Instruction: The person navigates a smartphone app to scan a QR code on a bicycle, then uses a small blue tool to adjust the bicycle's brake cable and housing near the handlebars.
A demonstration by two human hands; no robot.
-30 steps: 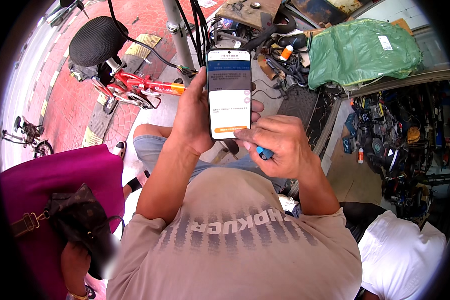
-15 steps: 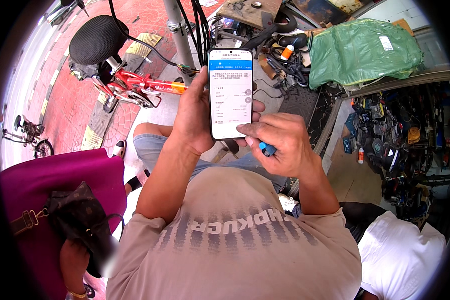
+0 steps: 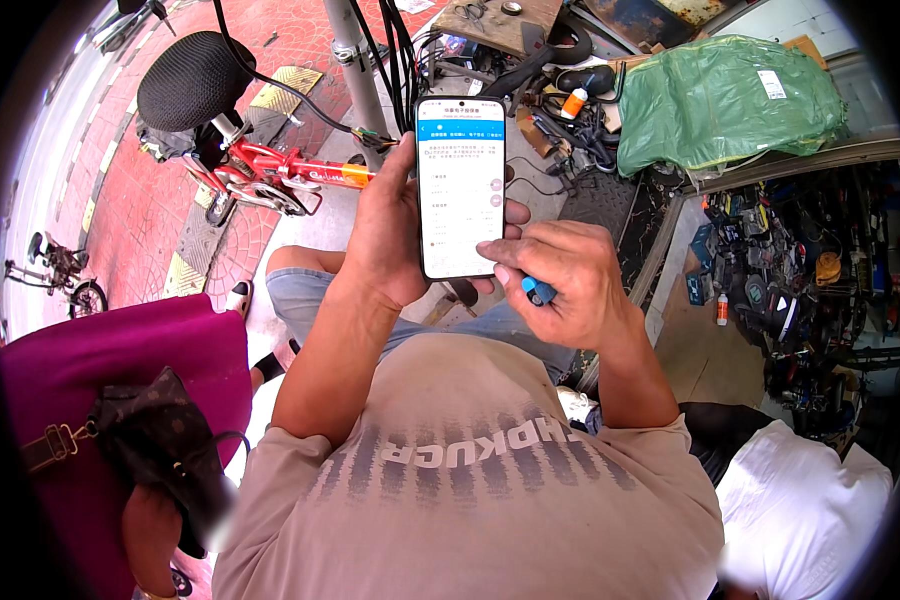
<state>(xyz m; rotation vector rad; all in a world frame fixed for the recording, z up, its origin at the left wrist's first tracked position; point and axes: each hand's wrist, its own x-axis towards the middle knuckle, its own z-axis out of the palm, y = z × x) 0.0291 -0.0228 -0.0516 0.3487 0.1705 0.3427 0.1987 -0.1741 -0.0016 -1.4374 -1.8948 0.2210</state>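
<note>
My left hand (image 3: 385, 235) grips an upright smartphone (image 3: 462, 185) in a dark case, its fingertips curled round the right edge. The phone shows a white page with a blue band across the top. My right hand (image 3: 560, 275) holds a small blue object (image 3: 536, 290) in curled fingers, while its extended index finger meets the lower part of the screen. A red folding bicycle (image 3: 290, 170) with a black seat (image 3: 193, 83) stands beyond my left arm, beside a metal post (image 3: 350, 55) and hanging black cables.
A person in magenta (image 3: 120, 350) with a dark bag (image 3: 150, 440) is at left; another in white (image 3: 800, 510) at lower right. A wooden board (image 3: 495, 20), scattered parts, a green wrapped bundle (image 3: 715, 105) and tool piles (image 3: 770, 280) lie ahead and right. A small bicycle (image 3: 65, 280) stands far left.
The screen went from a white pop-up with an orange button to a plain page under a blue band. My right index finger has moved slightly up the screen.
</note>
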